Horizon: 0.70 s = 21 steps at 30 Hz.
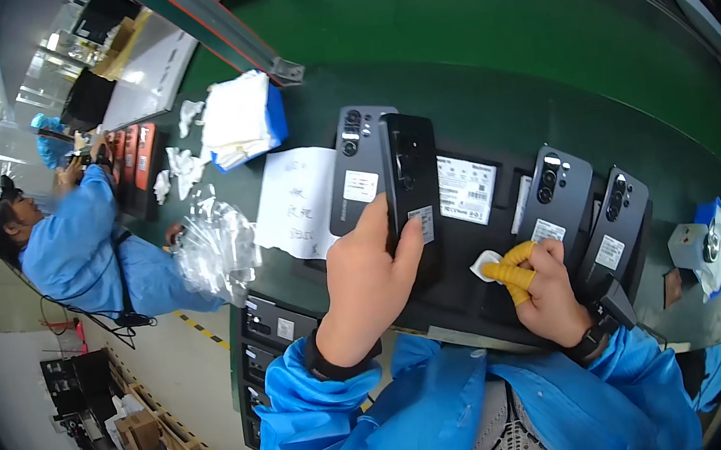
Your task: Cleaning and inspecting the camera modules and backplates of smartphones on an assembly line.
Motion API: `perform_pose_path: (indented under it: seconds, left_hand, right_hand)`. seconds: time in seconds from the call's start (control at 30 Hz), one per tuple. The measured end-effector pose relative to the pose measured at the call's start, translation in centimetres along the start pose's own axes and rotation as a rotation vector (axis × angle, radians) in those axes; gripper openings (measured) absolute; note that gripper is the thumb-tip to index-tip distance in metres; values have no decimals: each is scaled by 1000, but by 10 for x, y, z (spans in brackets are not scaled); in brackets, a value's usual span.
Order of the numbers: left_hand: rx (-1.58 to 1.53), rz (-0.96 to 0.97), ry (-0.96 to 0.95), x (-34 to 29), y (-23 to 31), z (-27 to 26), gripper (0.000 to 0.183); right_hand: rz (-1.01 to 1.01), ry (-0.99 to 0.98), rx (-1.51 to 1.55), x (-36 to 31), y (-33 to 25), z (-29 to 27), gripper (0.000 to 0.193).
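My left hand (367,280) is closed around the edge of a dark smartphone (410,160), tilted up with its camera side showing. Just behind that phone lies a grey smartphone (354,152) with a white label, partly covered. My right hand (549,292) wears yellow finger covers and pinches a small white wipe (483,266) a little to the right of the held phone. Two more grey smartphones (552,188) (614,225) rest back side up on black boxes to the right. A white label (468,189) shows on a black box between them and the held phone.
Folded white wipes (237,119) sit in a blue pack at the back left, near a metal post (243,41). Handwritten paper (293,202) and transparent plastic bags (218,250) lie left. A dispenser can (689,248) stands right. Another person (80,246) works at far left.
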<state>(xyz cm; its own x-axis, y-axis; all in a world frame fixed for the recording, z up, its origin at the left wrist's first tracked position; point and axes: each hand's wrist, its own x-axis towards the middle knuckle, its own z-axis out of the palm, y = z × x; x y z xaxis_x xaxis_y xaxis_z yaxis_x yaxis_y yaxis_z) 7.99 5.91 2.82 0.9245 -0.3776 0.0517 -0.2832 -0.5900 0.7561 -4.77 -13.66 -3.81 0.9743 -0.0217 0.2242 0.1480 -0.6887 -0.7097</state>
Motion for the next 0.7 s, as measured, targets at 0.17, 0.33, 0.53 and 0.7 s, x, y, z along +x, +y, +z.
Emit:
perform_pose_path:
  seconds: [0.17,0.33,0.53,0.7]
  left_hand:
    - [325,209,140,4,-5,30,25]
    - [371,113,46,-7,5,28,30]
    - [369,84,-34,-29,3,28,43]
    - [371,136,-12,-30,2,29,39]
  right_hand:
    - [-10,-17,-16,2,2,-3,38]
    - [3,-46,-28,-1,4,-2,38]
    - [7,-53,-31,-2,4,-3,38]
    - [23,-45,-25,-2,4,-3,39]
